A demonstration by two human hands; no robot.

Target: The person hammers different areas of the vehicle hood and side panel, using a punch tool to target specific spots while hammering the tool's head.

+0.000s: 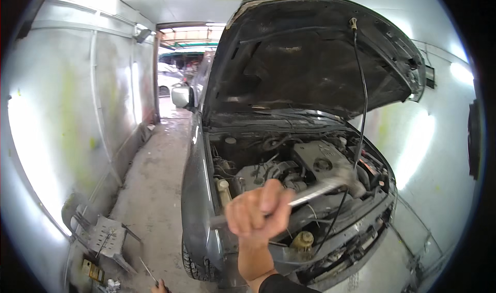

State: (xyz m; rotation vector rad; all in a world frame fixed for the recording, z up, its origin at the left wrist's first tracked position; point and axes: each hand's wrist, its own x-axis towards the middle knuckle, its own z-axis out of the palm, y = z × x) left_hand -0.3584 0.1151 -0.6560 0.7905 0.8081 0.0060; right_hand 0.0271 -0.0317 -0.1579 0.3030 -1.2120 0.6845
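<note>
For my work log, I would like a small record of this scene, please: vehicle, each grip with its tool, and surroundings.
Vehicle: dark grey car
Hood: raised, with a thin prop rod under it
Right grip: closed around a long metal tool, in front of the engine
Tool's far end: too blurred to identify
Left grip: partly cut off by the lower edge, holding a thin tool
Left side: grey chair near the wall
Background: white car beyond the doorway

Pale walls point(77, 102), grey floor point(150, 174)
</note>
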